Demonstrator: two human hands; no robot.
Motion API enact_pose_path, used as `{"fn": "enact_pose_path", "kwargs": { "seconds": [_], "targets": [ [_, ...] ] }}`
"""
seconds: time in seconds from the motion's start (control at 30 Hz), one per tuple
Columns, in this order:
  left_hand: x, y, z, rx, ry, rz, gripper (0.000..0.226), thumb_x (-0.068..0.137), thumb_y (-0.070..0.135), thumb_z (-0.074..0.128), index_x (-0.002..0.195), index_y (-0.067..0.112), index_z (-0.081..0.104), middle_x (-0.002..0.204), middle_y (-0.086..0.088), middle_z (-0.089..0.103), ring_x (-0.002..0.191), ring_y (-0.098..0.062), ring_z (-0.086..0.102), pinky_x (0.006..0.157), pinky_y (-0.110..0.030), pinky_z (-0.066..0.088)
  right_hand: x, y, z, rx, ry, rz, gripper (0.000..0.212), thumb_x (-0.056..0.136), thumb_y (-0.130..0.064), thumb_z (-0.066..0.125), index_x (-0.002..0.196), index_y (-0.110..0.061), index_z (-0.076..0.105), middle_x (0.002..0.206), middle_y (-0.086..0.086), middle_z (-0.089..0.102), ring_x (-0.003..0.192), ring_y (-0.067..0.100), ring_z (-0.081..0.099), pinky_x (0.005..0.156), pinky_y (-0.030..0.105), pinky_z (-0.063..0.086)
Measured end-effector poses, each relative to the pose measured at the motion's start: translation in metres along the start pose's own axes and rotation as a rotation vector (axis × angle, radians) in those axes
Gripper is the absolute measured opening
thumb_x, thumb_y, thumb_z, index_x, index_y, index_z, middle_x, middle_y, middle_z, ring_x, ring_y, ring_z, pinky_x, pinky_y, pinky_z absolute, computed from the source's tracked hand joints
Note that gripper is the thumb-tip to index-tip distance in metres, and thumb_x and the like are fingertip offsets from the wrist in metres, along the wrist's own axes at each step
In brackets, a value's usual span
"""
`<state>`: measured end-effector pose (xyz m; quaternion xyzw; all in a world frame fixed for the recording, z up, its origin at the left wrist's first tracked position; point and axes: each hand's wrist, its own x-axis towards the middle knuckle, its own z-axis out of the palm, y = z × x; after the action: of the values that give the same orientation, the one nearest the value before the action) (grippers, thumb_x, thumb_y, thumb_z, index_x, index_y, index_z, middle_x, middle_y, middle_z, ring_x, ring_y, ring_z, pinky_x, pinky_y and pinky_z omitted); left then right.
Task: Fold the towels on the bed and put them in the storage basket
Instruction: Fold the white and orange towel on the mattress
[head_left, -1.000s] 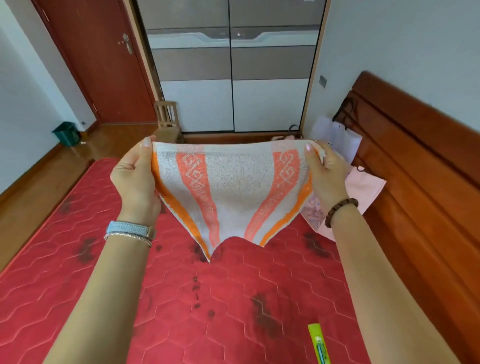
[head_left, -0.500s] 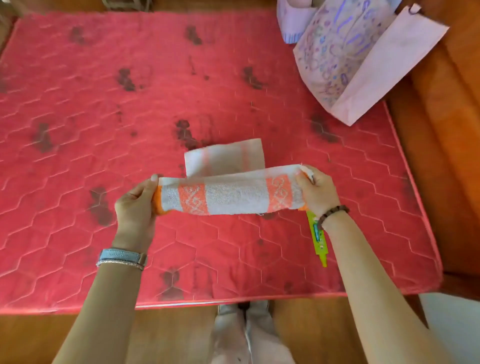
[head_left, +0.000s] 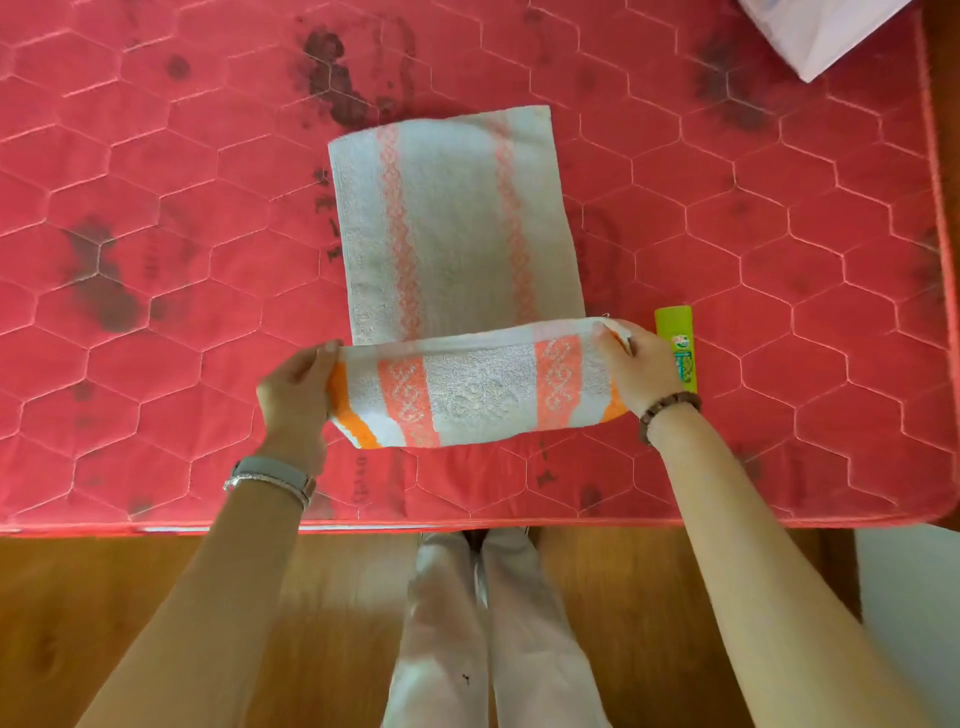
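A white towel (head_left: 457, 223) with orange and pink patterned stripes lies on the red quilted mattress (head_left: 156, 260), its far part spread flat. Its near end is lifted and doubled over toward me. My left hand (head_left: 296, 395) pinches the left corner of that raised end. My right hand (head_left: 641, 366) pinches the right corner. Both hands hover just above the mattress near its front edge. No storage basket is in view.
A green tube (head_left: 678, 345) lies on the mattress just behind my right hand. A pale paper bag (head_left: 821, 31) sits at the far right corner. A wooden bed frame (head_left: 948, 156) runs along the right. My legs (head_left: 493, 623) stand on the wooden floor (head_left: 104, 597).
The towel was held up in the air a second ago. It has come down onto the mattress, and its far part now lies spread out longer than half a second ago.
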<state>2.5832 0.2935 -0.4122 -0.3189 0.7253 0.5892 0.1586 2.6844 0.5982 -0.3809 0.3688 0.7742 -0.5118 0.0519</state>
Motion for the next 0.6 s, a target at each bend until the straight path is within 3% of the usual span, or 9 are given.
{"fn": "enact_pose_path", "kwargs": {
  "seconds": [0.1,0.17,0.3,0.37,0.47,0.6],
  "targets": [
    [0.019,-0.008,0.013,0.024,0.01,-0.021,0.009,0.092,0.023,0.07,0.098,0.017,0.074,0.063,0.009,0.056,0.055,-0.004,0.046,0.057,-0.023,0.046,0.021,0.013,0.013,-0.016,0.038,0.016,0.028,0.096,-0.024,0.057,0.116,-0.01,0.069,0.089,-0.007,0.066,0.092,0.011,0.057,0.074,0.021,0.04],
    [0.032,-0.008,0.023,0.021,0.011,-0.018,0.008,0.093,0.023,0.07,0.085,0.023,0.07,0.063,0.008,0.053,0.052,-0.004,0.045,0.056,-0.024,0.044,0.04,0.019,0.021,-0.027,0.086,0.021,0.026,0.095,-0.025,0.059,0.112,-0.009,0.072,0.069,-0.014,0.056,0.074,0.008,0.053,0.068,0.022,0.038],
    [0.06,-0.002,0.04,0.027,0.058,0.026,0.014,0.09,0.027,0.072,0.077,0.029,0.068,0.07,0.005,0.058,0.065,-0.011,0.051,0.072,-0.038,0.054,0.073,0.019,0.03,-0.072,0.131,0.009,0.026,0.093,-0.027,0.062,0.09,-0.004,0.073,0.063,0.004,0.053,0.062,0.013,0.047,0.057,0.026,0.034],
    [0.075,0.001,0.048,0.027,0.073,0.051,0.014,0.09,0.028,0.073,0.076,0.029,0.069,0.071,0.005,0.061,0.071,-0.014,0.055,0.08,-0.042,0.056,0.089,0.015,0.033,-0.08,0.137,0.003,0.03,0.093,-0.026,0.063,0.067,-0.011,0.065,0.054,0.001,0.042,0.053,0.01,0.037,0.05,0.022,0.028],
    [0.094,0.006,0.061,0.01,0.09,0.103,0.014,0.091,0.025,0.072,0.077,0.026,0.068,0.07,0.006,0.06,0.068,-0.011,0.054,0.074,-0.038,0.054,0.117,0.011,0.039,-0.082,0.149,-0.028,0.025,0.093,-0.025,0.063,0.077,-0.006,0.07,0.055,0.003,0.051,0.054,0.007,0.041,0.055,0.027,0.032],
    [0.123,0.005,0.079,0.012,0.111,0.144,0.011,0.092,0.024,0.07,0.098,0.015,0.072,0.071,0.009,0.06,0.063,-0.004,0.052,0.065,-0.028,0.051,0.149,0.011,0.051,-0.11,0.162,-0.06,0.041,0.093,-0.023,0.063,0.057,-0.017,0.043,0.053,-0.001,0.036,0.051,0.011,0.033,0.05,0.026,0.025]
  ]
}}
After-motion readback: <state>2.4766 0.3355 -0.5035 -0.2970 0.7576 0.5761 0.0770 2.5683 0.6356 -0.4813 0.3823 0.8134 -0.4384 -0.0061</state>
